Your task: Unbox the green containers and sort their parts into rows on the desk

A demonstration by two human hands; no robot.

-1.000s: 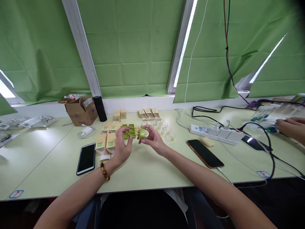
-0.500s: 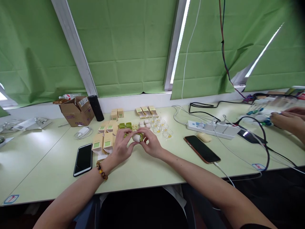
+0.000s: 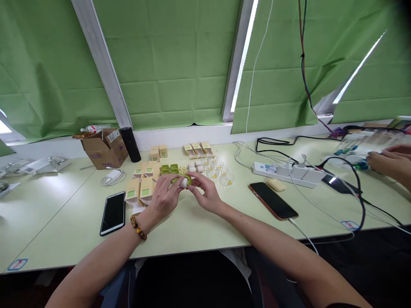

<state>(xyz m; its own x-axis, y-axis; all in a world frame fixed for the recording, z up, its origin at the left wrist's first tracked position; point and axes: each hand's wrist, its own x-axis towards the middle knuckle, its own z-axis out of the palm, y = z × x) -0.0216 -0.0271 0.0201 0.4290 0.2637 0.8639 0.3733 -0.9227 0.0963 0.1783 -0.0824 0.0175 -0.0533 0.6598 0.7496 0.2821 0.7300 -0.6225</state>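
My left hand [image 3: 165,194], with a beaded bracelet on its wrist, is closed around a small white rounded piece [image 3: 184,183]. The fingers of my right hand [image 3: 205,192] pinch a small green cup-like piece [image 3: 189,180] that sits against the white one. My fingers hide part of both. Just beyond my hands are green square holders [image 3: 174,167], small pale-yellow squares [image 3: 182,169], white rounded pieces [image 3: 195,167] and several clear cups [image 3: 228,180] with yellow bits inside. Small kraft boxes with green labels [image 3: 147,188] stand close to my left hand.
A white-framed phone [image 3: 112,213] lies at left, a charging phone [image 3: 273,201] at right beside a power strip [image 3: 287,174] and loose cables. A cardboard box [image 3: 105,149] and black cylinder [image 3: 130,144] stand at the back. Another person's hands [image 3: 390,164] work at far right.
The white piece has turned slightly in my fingers, and more of the green piece shows on its right side. My right fingers have spread a little. The whole view has shifted slightly.
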